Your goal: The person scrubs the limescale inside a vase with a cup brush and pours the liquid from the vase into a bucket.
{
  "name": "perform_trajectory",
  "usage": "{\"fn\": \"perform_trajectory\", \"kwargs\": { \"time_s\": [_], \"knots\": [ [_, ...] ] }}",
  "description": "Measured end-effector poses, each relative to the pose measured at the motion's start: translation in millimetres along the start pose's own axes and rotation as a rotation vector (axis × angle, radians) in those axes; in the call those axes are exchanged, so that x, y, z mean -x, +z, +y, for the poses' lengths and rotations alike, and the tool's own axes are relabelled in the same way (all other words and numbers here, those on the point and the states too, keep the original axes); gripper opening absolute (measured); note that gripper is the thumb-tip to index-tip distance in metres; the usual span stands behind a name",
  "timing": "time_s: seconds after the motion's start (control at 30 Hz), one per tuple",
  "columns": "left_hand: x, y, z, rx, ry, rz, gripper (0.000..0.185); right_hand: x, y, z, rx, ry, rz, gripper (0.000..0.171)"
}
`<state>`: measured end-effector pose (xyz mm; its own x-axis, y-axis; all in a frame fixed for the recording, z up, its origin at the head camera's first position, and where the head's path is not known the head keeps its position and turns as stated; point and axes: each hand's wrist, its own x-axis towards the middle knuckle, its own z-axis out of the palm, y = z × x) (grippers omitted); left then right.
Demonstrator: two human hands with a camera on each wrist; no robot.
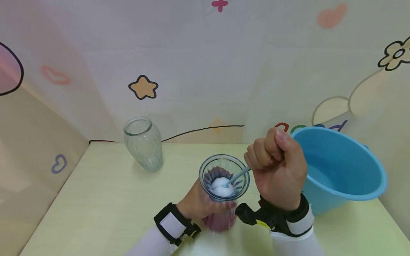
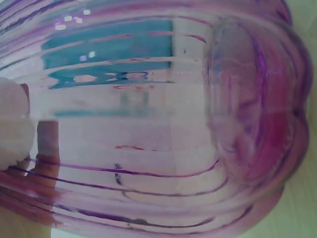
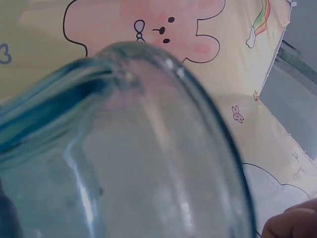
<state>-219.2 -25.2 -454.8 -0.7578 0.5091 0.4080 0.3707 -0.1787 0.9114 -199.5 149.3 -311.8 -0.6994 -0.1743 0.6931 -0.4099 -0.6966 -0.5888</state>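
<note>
The left hand [image 1: 198,204] wraps its fingers tight round the purple ribbed glass vase [image 1: 223,192] near the table's [image 1: 96,199] front edge, the right hand [image 1: 277,170] fists the brush handle [image 1: 238,175] (white foam inside), so scrub gently, keeping the vase steady.

White sleeves [image 1: 298,245], black wrist straps [image 1: 174,222] with white patches

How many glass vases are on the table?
2. A clear ribbed glass vase stands at the back left of the table, and a purple ribbed glass vase stands in front, gripped by the left hand.
</note>
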Motion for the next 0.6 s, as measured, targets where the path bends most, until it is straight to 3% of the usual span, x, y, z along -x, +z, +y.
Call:
{"fn": "perform_trajectory", "kwargs": {
  "time_s": [0.27, 0.6],
  "knots": [
    [1.4, -2.9, 1.9, -0.021, -0.005, 0.012, 0.063, -1.5, 1.9, 0.8, -0.106, -0.025, 0.021, 0.040],
    [-0.1, -3.9, 2.2, -0.002, -0.017, -0.004, 0.062, -1.2, 1.7, 5.9, -0.127, -0.036, -0.009, 0.039]
  ]
}}
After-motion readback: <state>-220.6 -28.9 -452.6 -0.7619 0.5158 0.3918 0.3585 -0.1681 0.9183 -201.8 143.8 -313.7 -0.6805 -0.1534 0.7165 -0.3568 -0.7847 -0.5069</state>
